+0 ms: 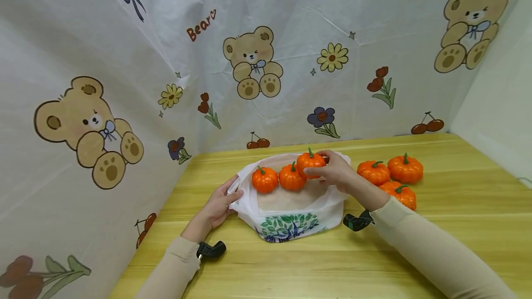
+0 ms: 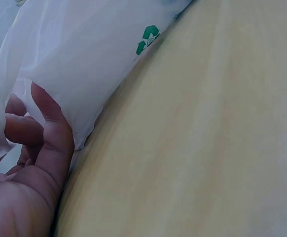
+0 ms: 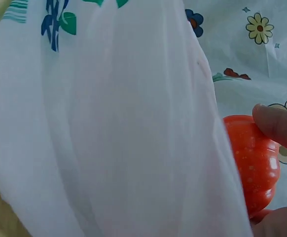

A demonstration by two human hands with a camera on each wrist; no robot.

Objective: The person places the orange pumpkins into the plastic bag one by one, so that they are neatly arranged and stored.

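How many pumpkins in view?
6. One held pumpkin in the right hand at the bag; a left pumpkin and middle pumpkin inside it; on the table, right: near pumpkin, far-left pumpkin, far-right pumpkin. Bag folds could hide more.

"What colours reach you in the head view?"

"I'm getting glossy orange mini pumpkins (image 1: 264, 182) with green stems (image 1: 261, 169), from six o'clock round past three."

"And the plastic bag (image 1: 332, 211) toward five?"

"White, printed with green leaves (image 1: 287, 220) over blue-purple trunks (image 1: 295, 231); my left wrist view adds a green recycling mark (image 2: 150, 32)."

"Backdrop (image 1: 299, 17)?"

"White, patterned with tan teddy bears (image 1: 252, 74) at nine, twelve and two, yellow daisies (image 1: 332, 57), dark-red cherries (image 1: 434, 125) and rust-brown lettering (image 1: 199, 27)."

"The rest?"

"I see a yellow tabletop (image 1: 291, 269) with streaked wood grain, and beige sleeves (image 1: 171, 267) at seven and four."
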